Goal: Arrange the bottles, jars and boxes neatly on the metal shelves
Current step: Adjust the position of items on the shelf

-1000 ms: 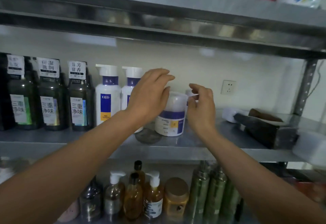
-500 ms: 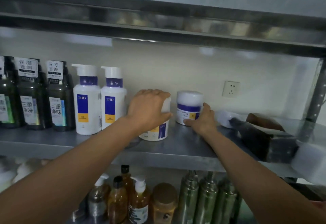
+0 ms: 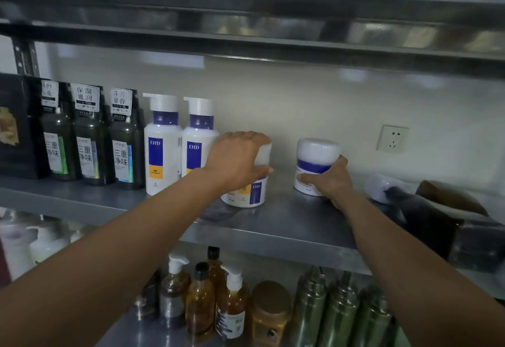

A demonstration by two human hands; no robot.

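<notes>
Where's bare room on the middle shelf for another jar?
Gap on the middle shelf between the left jar and right jar, plus the front strip before them. Crowded: dark bottles and pump bottles packed at left; dark items lying at right.

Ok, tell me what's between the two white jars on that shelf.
Nothing: the head view shows only bare shelf between the left jar, gripped by the left hand, and the right jar, held by the right hand.
</notes>
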